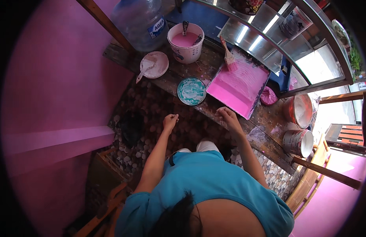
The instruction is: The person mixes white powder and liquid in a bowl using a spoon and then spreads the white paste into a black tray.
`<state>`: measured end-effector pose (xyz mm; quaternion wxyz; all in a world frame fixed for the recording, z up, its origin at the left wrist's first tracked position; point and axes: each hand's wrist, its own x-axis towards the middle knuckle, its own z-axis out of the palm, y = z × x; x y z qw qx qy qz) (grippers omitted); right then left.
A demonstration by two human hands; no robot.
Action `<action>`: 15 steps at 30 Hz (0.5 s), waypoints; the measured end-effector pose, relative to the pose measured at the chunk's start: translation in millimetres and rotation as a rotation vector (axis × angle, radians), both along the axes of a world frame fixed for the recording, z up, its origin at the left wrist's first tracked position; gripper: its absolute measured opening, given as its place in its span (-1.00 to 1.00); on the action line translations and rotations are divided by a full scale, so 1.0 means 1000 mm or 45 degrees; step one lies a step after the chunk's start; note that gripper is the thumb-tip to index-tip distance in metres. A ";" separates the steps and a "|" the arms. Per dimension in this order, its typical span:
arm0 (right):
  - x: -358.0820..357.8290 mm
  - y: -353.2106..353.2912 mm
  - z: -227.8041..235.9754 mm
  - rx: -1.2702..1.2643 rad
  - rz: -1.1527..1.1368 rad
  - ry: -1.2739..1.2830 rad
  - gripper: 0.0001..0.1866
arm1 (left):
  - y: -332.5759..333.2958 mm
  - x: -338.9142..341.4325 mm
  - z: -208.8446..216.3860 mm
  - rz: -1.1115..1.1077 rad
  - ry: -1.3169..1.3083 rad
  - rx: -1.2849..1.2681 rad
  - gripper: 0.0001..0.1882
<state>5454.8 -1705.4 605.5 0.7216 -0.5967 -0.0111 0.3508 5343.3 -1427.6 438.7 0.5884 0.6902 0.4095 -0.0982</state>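
Right-hand fingers (222, 111) curl loosely just beside the pink paint tray (257, 98).

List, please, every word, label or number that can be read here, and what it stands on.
Large water bottle: white lettering on a blue label, readable, but I won't copy it.
Pink-paint bucket: partial print, too small to read surely.
White tub at right: print too small.
Can shape, upper right: too blurred.

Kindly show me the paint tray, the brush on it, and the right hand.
Paint tray (250, 73): head view, pink-coated slope.
Brush (232, 65): head view, pink-stained bristles.
Right hand (229, 115): head view, back of hand.
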 end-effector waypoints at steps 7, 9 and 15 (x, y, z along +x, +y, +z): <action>0.165 0.069 -0.022 -0.670 0.156 -0.801 -0.75 | -0.027 0.076 -0.025 0.594 -0.039 -0.393 -0.69; 0.197 0.089 -0.028 -0.854 0.171 -0.968 -0.79 | -0.024 0.080 -0.038 0.608 -0.091 -0.356 -0.74; 0.223 0.131 -0.103 -1.289 0.651 -1.335 -0.80 | -0.010 0.080 -0.016 0.570 -0.103 -0.551 -0.80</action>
